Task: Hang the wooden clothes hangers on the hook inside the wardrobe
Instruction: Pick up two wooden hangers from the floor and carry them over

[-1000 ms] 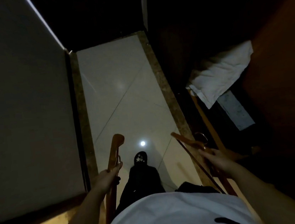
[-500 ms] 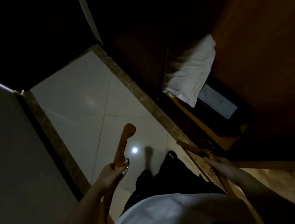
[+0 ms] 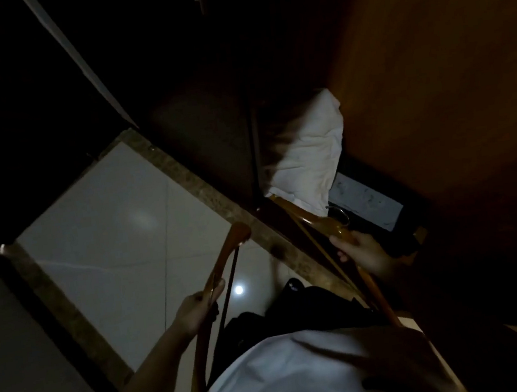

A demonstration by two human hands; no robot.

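The person is turning toward the wardrobe (image 3: 431, 77), now filling the view. The left hand (image 3: 196, 311) is gripping one wooden hanger (image 3: 228, 248), the right hand (image 3: 360, 250) a second hanger (image 3: 315, 218), both low; hook unseen.

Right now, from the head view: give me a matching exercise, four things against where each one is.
Things:
1. left hanger
2. right hanger
3. pillow
4. light spot

Places:
A. on the floor tiles, round and bright
B. gripped by the right hand, at the wardrobe edge
C. lying inside the wardrobe, white
D. gripped by the left hand, over the floor

Pairs: 1-D, 2-B, 3-C, 4-A
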